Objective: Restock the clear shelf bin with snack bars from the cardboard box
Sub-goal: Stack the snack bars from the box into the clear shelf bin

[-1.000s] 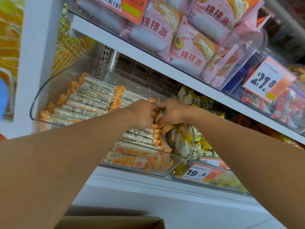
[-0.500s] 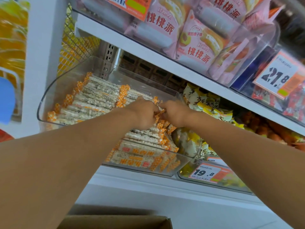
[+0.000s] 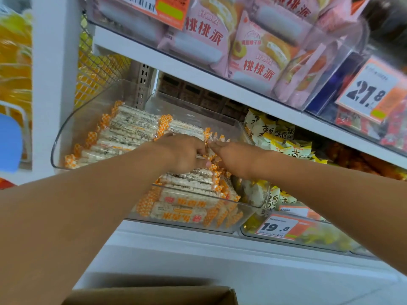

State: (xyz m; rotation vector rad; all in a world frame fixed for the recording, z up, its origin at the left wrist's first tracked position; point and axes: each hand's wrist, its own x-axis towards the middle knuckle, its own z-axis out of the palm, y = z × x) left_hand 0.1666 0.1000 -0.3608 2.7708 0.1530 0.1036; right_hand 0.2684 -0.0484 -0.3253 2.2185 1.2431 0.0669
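Both hands have edged deeper since before, left hand [image 3: 184,154] and right hand [image 3: 231,156] gripping snack bars [image 3: 209,148] over the clear shelf bin [image 3: 72,128], cardboard box [image 3: 154,294] below.

Fingertips of both hands [image 3: 207,154] are hidden among bars; cardboard box [image 3: 154,296] is cut off at btm edge.

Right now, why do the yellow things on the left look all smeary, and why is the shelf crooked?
Head view: the yellow packets at the left edge are blurred; the wide lens tilts and bends the shelf edge; the snack bars and both hands, left hand and right hand, look sharper; the clear shelf bin shows faint glare.
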